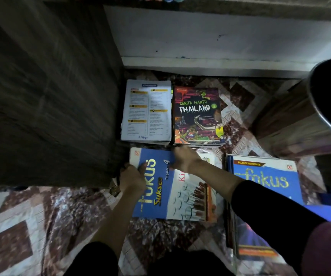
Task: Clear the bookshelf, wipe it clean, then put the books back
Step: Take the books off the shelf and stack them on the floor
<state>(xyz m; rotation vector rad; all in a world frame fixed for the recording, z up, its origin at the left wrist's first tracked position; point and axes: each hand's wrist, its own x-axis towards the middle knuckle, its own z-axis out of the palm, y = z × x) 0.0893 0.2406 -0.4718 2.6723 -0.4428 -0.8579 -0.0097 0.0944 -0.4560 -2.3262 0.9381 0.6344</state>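
Head view, floor stock, listed by position from the blue Fokus Sukses book [152, 188]. That book lay flat, cover up, on top of a low pile on the patterned floor [41, 216], with a white book with red lettering [190, 200] showing from under its right side. The left hand [131, 177] was at its left edge, thumb over the cover and fingers curled beneath, pinching the edge. The right hand [184, 160] was at its far edge near the numeral 4, fingers bent over that edge. Gripping two edges suited moving the wide, floppy cover level, without disturbing the pile below. Whether the book was being laid down or lifted could not be told. Just beyond it were two more piles side by side, one topped by a book open at a contents page [146, 110], the other by a Cerita Hantu Thailand book [197, 116]. To its right, apart by a narrow gap, was a second Fokus book [266, 180] on a further stack. The books were apparently sorted into flat, squared piles so they would stay put and go back in order. Touching its left corner was a dark wooden unit [41, 96], probably the bookshelf. Far right and beyond stood a metal container [329, 100]. No cloth was in sight.
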